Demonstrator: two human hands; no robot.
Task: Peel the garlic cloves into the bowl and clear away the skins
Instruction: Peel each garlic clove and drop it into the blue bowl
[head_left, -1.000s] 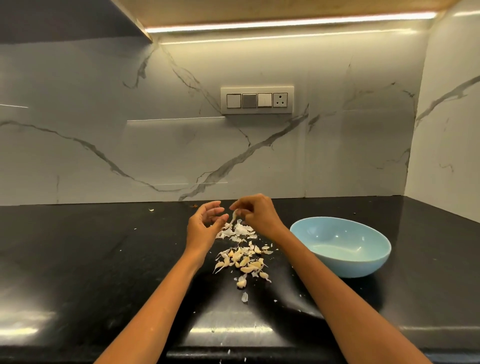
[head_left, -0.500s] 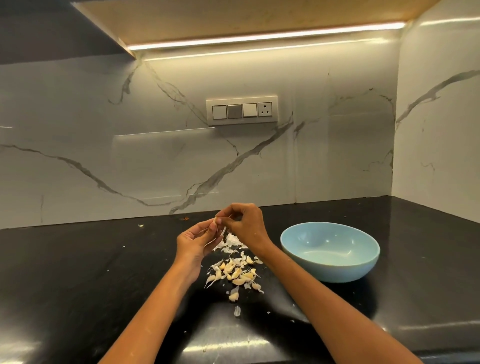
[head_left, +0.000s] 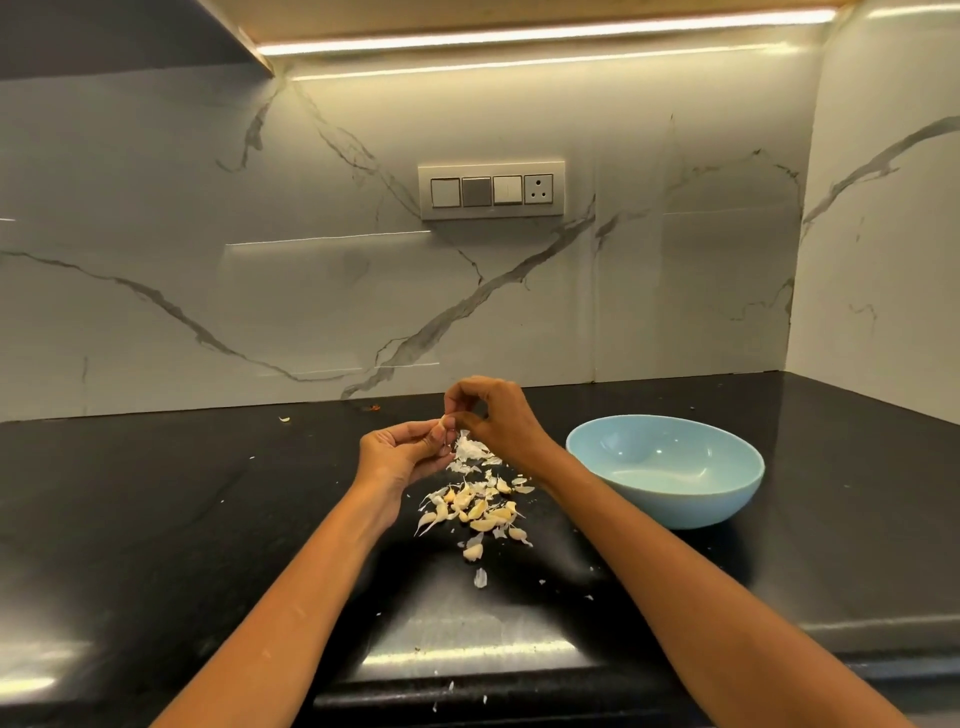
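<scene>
Centrally, just above the middle of the frame: left hand (head_left: 400, 451) palm-up, its grip pinching one garlic clove (head_left: 444, 421) at the fingertips. Right hand (head_left: 493, 415) just beside it and slightly higher, grip curled with thumb and forefinger nipped together at the same clove, probably on a shred of skin, though too small to tell for sure. Directly beneath the hands, a fluffy white heap of loose skins (head_left: 470, 450) on the black desk (head_left: 156, 519). Lower, toward the frame's centre, a scatter of unpeeled cloves (head_left: 478, 509) mixed with more papery flakes, a few strays trailing down toward the bottom edge. Right of centre, a pale blue bowl (head_left: 670, 499) upright on the desk, near the right forearm but apart from it, its inside showing only glossy reflections. Behind, across the upper half, a white marble-veined wall (head_left: 260, 286) with a switch panel (head_left: 491, 190) at upper centre and a light strip (head_left: 519, 34) along the top.
</scene>
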